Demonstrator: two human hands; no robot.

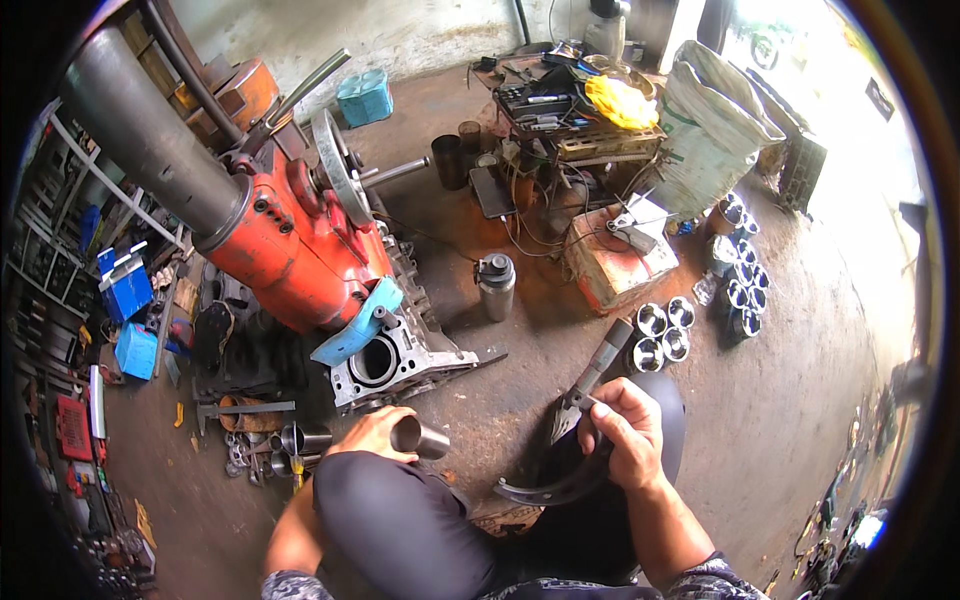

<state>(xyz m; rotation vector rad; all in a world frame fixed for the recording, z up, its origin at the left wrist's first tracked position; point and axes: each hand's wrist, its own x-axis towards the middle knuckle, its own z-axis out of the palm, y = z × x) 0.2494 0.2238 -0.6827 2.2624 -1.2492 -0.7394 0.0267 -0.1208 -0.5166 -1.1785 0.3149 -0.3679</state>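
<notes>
In my left hand (372, 432), beside my left knee, is a short grey metal sleeve (428, 442), its open end showing. My right hand (634, 428) grips an outside micrometer (606, 348) over my right thigh. The micrometer's barrel points up and away, while its dark curved frame hangs below my fingers. Beyond my left hand lies an engine block (345, 384) with a round bore, and a blue cloth (358, 325) rests against it. More metal sleeves (306, 438) and a vernier caliper (245, 409) lie left of my hand.
A large red machine (290, 250) with a handwheel (340, 170) stands over the block. A bottle (496, 288) is upright on the floor. Several shiny metal cups (650, 320) stand right of a worn box (612, 262). Behind are a tool-laden stand (600, 148) and a sack (700, 140).
</notes>
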